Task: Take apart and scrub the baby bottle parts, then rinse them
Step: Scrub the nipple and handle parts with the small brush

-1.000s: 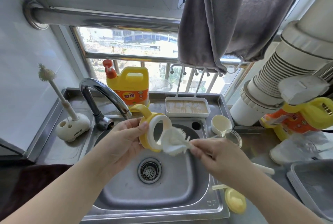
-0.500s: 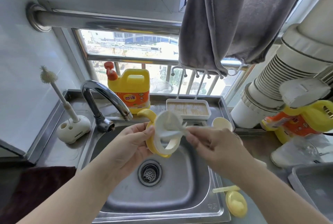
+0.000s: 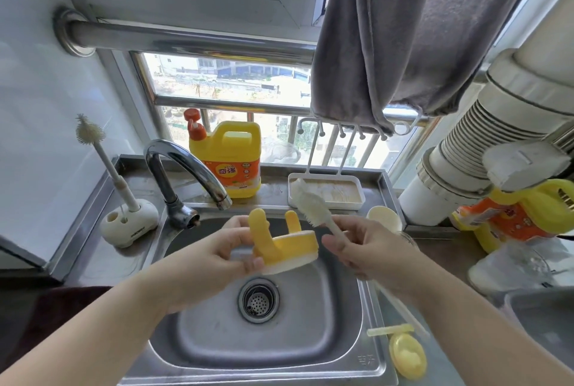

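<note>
While my left hand (image 3: 217, 252) keeps its grip pinched on the yellow handled collar (image 3: 281, 244) above the steel sink (image 3: 192, 342), my right hand (image 3: 363, 249) pinches the bottle brush (image 3: 312, 207). Detergent jug (image 3: 231, 162) stands far on the desk (image 3: 102, 261) by the window (image 3: 236, 81); grey towel (image 3: 413, 31) hangs right.

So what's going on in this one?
A person stands at a kitchen sink washing baby bottle parts. The left hand holds the yellow handled collar over the basin, handles pointing up. The right hand grips a bottle brush, its bristles raised just behind the collar, not touching it. The tap is off. More parts lie on the counter to the right.
</note>
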### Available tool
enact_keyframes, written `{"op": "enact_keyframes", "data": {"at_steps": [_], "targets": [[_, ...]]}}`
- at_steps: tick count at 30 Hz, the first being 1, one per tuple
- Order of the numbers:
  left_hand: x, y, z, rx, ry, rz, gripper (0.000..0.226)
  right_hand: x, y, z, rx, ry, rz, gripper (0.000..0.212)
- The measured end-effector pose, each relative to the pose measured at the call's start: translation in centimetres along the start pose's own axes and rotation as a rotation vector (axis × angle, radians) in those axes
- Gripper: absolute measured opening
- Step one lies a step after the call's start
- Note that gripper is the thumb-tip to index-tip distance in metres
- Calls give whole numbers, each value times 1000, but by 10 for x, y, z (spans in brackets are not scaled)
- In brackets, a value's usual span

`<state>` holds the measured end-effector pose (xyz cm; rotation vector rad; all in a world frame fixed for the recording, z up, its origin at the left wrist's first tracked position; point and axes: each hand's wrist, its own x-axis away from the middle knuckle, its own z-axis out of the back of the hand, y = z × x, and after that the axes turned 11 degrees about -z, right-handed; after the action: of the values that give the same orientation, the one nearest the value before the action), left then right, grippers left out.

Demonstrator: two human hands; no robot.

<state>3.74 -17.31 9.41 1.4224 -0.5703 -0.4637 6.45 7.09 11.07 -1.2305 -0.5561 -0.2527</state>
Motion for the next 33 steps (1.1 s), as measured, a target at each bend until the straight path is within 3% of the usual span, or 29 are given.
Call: {"op": "enact_keyframes", "data": {"at_steps": [2, 7, 14, 20, 23, 27, 30, 33], "targets": [[2, 1, -1, 152, 31, 60, 30, -5, 2, -10, -100, -111, -11, 16], [5, -2, -4, 360, 186, 64, 33, -5, 4, -22, -115, -169, 14, 3], [3, -4, -17, 452, 253, 88, 54, -6, 5, -37, -52, -69, 133, 14], [-4, -1, -30, 532, 427, 14, 39, -4, 11, -46, -39, 9, 106, 9], [-3, 0, -26, 413, 444, -44, 19, 2, 10, -41, -7, 21, 90, 6], [-2, -4, -15, 225, 431, -38, 13, 5, 7, -17, 25, 266, 74, 6], [-1, -4, -13, 360, 421, 0, 12, 2, 7, -6, 141, 324, 4, 12], [0, -2, -15, 578, 366, 48, 13, 2, 9, -10, 213, 199, 18, 17]]}}
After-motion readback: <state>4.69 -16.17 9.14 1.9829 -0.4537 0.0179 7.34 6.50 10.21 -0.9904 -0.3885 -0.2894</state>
